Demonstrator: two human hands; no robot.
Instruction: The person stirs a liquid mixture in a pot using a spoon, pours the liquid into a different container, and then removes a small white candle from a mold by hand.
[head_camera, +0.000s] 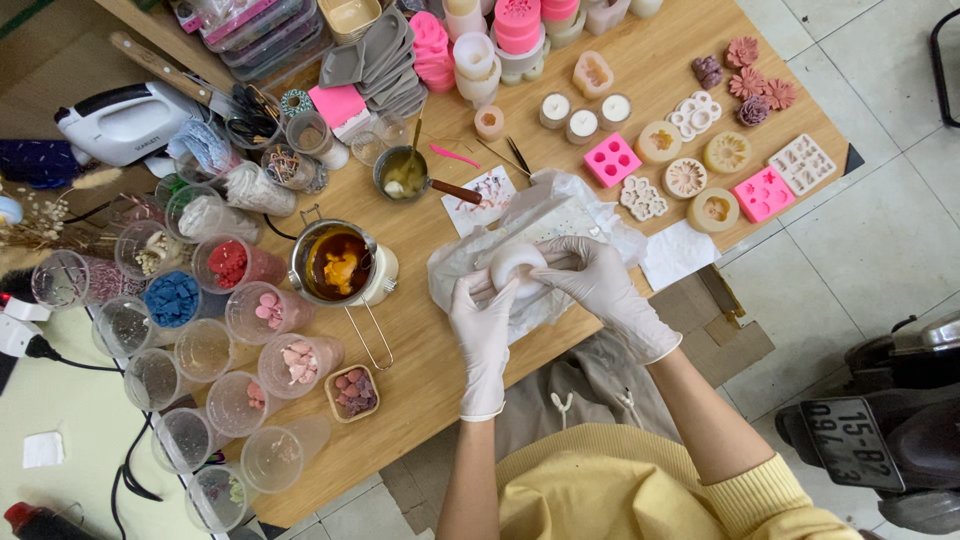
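Both my hands wear white gloves and hold a round white mould (516, 266) over a crumpled sheet of clear plastic (560, 215) on the wooden table (430, 350). My left hand (482, 325) grips the mould from its near left side. My right hand (600, 285) closes on it from the right, fingers across its edge. The mould's underside is hidden.
A metal pot of amber melted wax (340, 264) stands left of the hands. A small pan (405, 173), pink and cream silicone moulds (612, 159), tealights (582, 123) and wax flowers (745, 82) lie beyond. Several plastic cups (268, 312) of coloured bits crowd the left side.
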